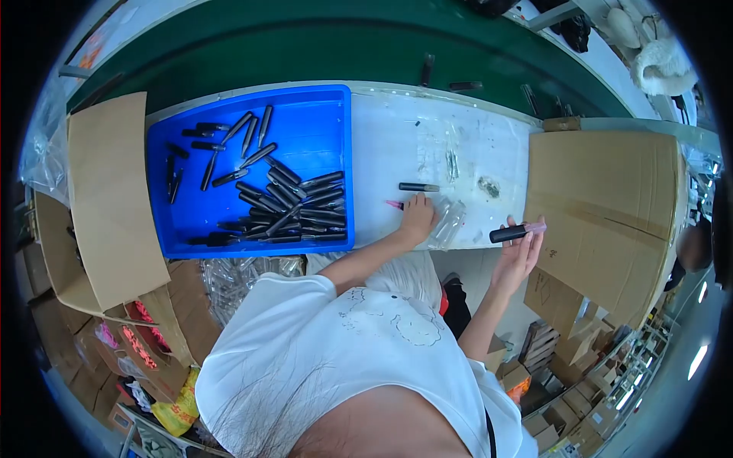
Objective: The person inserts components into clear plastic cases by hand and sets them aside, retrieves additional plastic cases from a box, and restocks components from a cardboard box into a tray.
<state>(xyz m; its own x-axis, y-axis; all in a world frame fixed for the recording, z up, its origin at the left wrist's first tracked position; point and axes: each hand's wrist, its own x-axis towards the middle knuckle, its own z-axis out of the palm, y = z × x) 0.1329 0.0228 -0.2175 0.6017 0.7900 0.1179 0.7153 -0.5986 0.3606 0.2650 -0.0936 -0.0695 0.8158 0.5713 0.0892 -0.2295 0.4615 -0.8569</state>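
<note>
At the white bench [374,137], right end, a black cylindrical tube with a pink end [510,233] was clamped by fingers of the right hand [515,263]; left hand [418,220] finger state couldn't be told. Light, steady pressure seemed best.

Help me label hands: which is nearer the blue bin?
Left. The left hand is right of the blue bin, apart from it; the right hand is farther right, holding a tube.
</note>
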